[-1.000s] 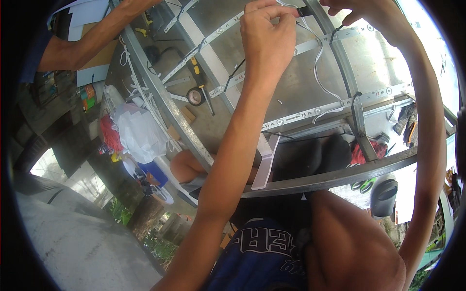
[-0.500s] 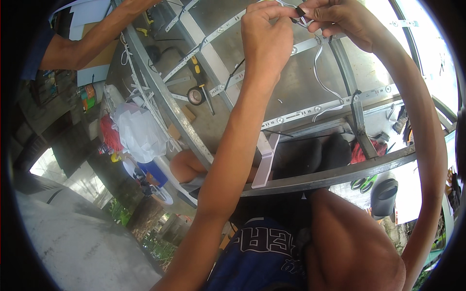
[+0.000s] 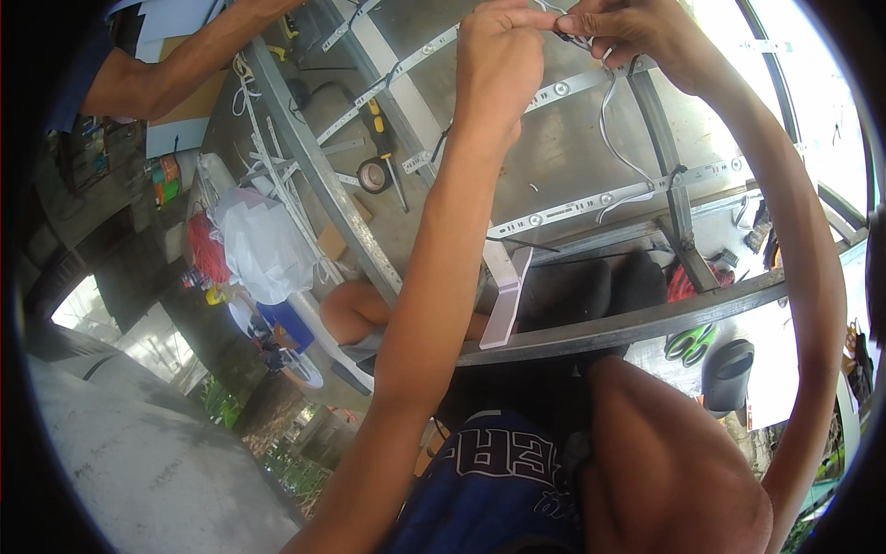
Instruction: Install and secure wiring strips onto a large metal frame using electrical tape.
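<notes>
My left hand (image 3: 503, 55) and my right hand (image 3: 637, 39) meet at the top of the view, above the metal frame. The right thumb and fingers pinch a white wire (image 3: 604, 125) with a small dark piece on it, partly hidden by the fingertips. My left fingers close on the same spot, index finger stretched toward the right thumb. From there the wire droops to an LED strip bar (image 3: 604, 200) fixed across the frame. Another LED strip bar (image 3: 561, 90) runs just below my hands.
Steel tubes form the frame (image 3: 591, 332) around me. Inside lie a black tape roll (image 3: 374, 174) and a yellow-black screwdriver (image 3: 380, 134). A white plastic bag (image 3: 263, 245) is at left; green-handled scissors (image 3: 690, 344) and a black slipper (image 3: 728, 374) at right. Another person's arm (image 3: 166, 83) reaches in upper left.
The black piece that stuck up between my fingertips now lies lower and is mostly covered by them. Both hands have shifted slightly; the other person's arm has moved a little upward.
</notes>
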The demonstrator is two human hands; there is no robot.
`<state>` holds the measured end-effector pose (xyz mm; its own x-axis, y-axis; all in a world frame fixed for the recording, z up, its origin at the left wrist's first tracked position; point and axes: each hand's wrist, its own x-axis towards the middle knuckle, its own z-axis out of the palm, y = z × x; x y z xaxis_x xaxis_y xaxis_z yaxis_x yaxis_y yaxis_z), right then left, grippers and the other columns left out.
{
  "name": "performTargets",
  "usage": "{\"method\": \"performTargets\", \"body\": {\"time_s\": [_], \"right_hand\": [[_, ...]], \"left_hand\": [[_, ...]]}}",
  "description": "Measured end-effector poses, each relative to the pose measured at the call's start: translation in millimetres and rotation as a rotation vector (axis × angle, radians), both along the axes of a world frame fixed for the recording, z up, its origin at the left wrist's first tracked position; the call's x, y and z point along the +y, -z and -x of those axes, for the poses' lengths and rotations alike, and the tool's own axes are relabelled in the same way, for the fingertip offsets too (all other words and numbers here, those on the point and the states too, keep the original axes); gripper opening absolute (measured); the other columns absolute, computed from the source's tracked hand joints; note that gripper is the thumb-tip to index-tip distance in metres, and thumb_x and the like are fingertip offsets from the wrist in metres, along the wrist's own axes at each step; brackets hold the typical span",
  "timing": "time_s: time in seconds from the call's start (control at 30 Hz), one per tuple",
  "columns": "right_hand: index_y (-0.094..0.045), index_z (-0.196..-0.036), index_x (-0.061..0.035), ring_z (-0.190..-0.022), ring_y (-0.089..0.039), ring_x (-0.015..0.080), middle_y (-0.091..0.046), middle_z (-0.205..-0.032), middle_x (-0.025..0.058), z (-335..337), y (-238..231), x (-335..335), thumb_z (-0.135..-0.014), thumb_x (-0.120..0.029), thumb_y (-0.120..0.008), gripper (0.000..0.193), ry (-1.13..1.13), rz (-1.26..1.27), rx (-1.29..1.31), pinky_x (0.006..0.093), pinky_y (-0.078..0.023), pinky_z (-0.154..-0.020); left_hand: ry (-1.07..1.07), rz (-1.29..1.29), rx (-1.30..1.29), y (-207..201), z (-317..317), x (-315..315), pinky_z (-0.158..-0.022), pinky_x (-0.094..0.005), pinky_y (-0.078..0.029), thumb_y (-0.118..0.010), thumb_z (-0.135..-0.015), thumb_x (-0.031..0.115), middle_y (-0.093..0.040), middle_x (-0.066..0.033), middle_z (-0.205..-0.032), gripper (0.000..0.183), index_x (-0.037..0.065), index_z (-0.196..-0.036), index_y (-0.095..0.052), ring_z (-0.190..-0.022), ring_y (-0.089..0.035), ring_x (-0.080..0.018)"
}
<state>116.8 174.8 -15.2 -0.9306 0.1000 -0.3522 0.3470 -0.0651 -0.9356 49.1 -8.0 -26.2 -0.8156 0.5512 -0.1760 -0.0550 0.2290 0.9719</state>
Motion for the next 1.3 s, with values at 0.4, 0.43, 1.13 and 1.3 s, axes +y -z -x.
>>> {"method": "performTargets", "body": {"time_s": [0.4,0.43,1.13,1.3], "right_hand": [[-0.072,-0.073,0.0070,-0.054,-0.067,0.0278,-0.065,-0.060,0.0209,5,-15,-16,-0.074,-0.014,-0.076,0.021,0.007,-0.821,0.169,0.0373,-0.053,-0.051],[-0.070,-0.069,0.0073,-0.057,-0.067,0.0335,-0.063,-0.060,0.0246,6,-17,-20,-0.072,-0.014,-0.074,0.022,-0.014,-0.969,0.182,0.0408,-0.053,-0.053],[-0.063,-0.114,0.0047,-0.060,-0.069,0.0191,-0.069,-0.067,0.0137,9,-21,-11,-0.074,-0.002,-0.073,0.041,0.109,-0.534,0.002,0.0307,-0.054,-0.052],[-0.058,-0.116,0.0006,-0.058,-0.069,0.0203,-0.068,-0.068,0.0143,6,-14,-18,-0.075,0.002,-0.071,0.042,0.135,-0.794,0.261,0.0334,-0.053,-0.050]], "left_hand": [[0.084,0.374,0.746,-14,-4,1,-0.103,-0.0456,-0.040,-0.050,-0.079,-0.008,-0.060,-0.0239,-0.119,0.033,0.004,-0.096,-0.076,-0.113,-0.053,-0.0410],[0.085,0.374,0.747,-15,-4,0,-0.103,-0.0456,-0.040,-0.050,-0.079,-0.008,-0.060,-0.0239,-0.119,0.033,0.004,-0.096,-0.076,-0.113,-0.053,-0.0410],[0.125,0.253,0.929,-13,4,-9,-0.103,-0.0449,-0.042,-0.082,-0.071,0.009,-0.057,-0.0213,-0.124,0.030,0.011,-0.100,-0.078,-0.118,-0.051,-0.0386],[0.147,0.225,0.978,-10,4,-5,-0.102,-0.0442,-0.043,-0.081,-0.069,0.008,-0.057,-0.0213,-0.124,0.028,0.012,-0.096,-0.079,-0.117,-0.051,-0.0385]]}}
